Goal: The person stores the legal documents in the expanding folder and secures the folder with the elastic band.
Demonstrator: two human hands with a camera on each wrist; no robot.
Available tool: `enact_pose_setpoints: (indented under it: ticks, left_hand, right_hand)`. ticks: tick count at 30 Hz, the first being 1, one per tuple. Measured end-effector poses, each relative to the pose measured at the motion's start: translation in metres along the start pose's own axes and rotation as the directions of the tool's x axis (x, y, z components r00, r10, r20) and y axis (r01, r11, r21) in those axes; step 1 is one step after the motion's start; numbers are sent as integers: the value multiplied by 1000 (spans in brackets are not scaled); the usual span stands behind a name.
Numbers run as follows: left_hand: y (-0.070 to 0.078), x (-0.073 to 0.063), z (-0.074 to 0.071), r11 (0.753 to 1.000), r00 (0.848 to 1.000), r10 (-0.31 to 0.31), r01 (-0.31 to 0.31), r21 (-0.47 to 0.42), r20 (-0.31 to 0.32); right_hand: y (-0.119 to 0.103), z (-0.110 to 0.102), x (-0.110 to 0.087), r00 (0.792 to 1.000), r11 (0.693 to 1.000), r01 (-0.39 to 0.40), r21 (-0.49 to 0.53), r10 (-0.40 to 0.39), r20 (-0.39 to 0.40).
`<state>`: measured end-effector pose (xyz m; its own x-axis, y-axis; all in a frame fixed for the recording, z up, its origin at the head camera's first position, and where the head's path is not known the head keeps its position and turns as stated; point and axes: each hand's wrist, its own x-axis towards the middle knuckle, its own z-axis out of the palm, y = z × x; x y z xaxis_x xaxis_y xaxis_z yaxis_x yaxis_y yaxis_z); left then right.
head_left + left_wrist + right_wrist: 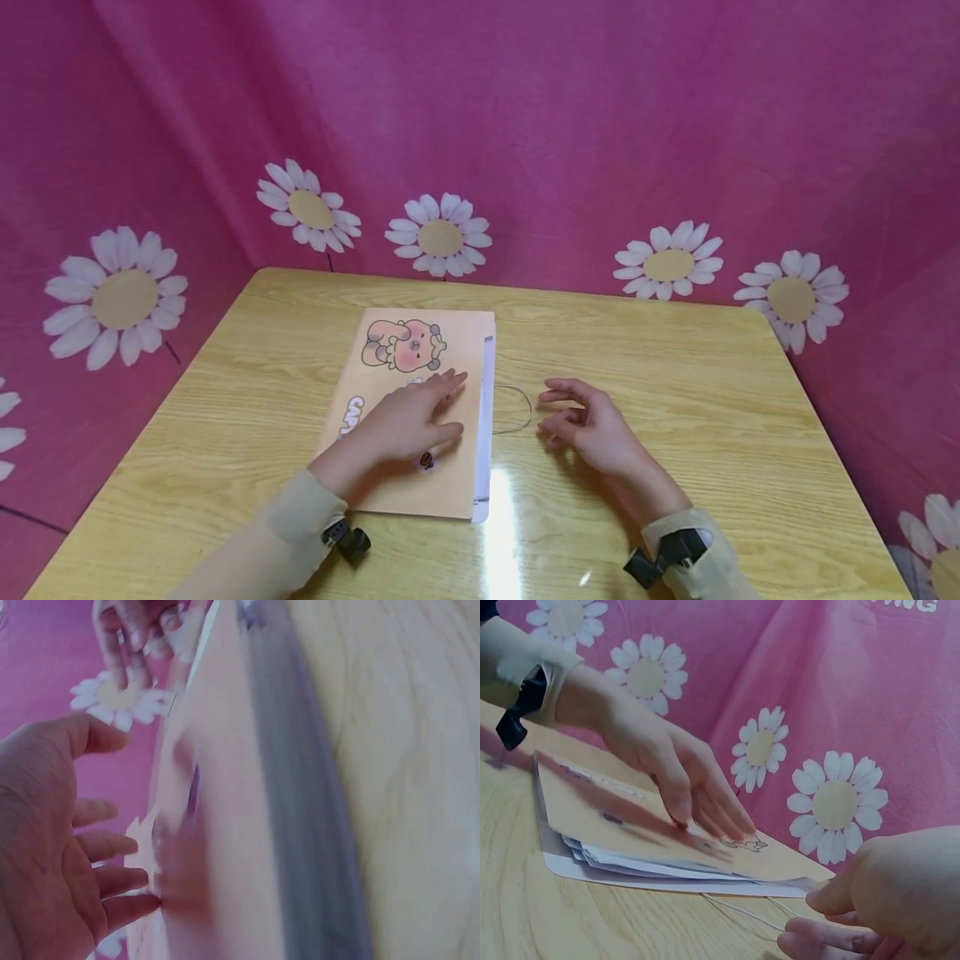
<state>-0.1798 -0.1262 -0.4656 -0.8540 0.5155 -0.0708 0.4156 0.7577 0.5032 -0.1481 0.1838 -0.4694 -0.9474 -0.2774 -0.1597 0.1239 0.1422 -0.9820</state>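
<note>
A peach folder (405, 492) with a cartoon animal and white lettering lies on the table, its cover down over loose papers (630, 859). From its right side a thin cord loop (529, 404) sticks out onto the wood. My left hand (408, 417) is over the cover, fingers spread and fingertips right at its surface. To the right of the cord, my right hand (596, 429) hovers with loosely bent fingers and nothing between them. In the right wrist view its thumb overlaps the folder's corner.
The light wooden table (675, 358) runs up to a pink curtain (525, 125) printed with daisies at the back and sides. Black straps with small cameras (348, 540) sit on both wrists. A bright reflection shows on the wood in front of the folder.
</note>
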Motion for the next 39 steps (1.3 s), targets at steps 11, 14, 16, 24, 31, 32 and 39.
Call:
enact_pose_setpoints:
  ticks: [11, 14, 16, 24, 31, 32, 39]
  left_hand:
    - [-52, -25, -33, 997, 997, -23, 18, 71, 74]
    - [-63, -26, -38, 996, 997, -24, 16, 91, 79]
    - [-69, -25, -38, 996, 995, -31, 22, 88, 99]
    - [-79, -21, -30, 991, 987, -77, 61, 115, 141]
    - [-82, -21, -28, 991, 989, -69, 52, 126, 133]
    - [-82, -21, -28, 991, 989, -69, 52, 126, 131]
    - [-83, -22, -26, 990, 988, -77, 60, 128, 133]
  right_hand:
    - [4, -7, 6, 998, 987, 64, -147, -63, 10]
    - [6, -8, 10, 997, 979, 77, -191, -77, 6]
    - [8, -9, 13, 996, 970, 93, -225, -93, 10]
    - [17, -7, 27, 978, 884, 194, -426, -208, 15]
    - [16, 3, 39, 974, 789, 177, -589, -227, -12]
    - [16, 5, 40, 977, 783, 158, -601, -213, -21]
    - [14, 17, 43, 980, 780, 111, -616, -188, -62]
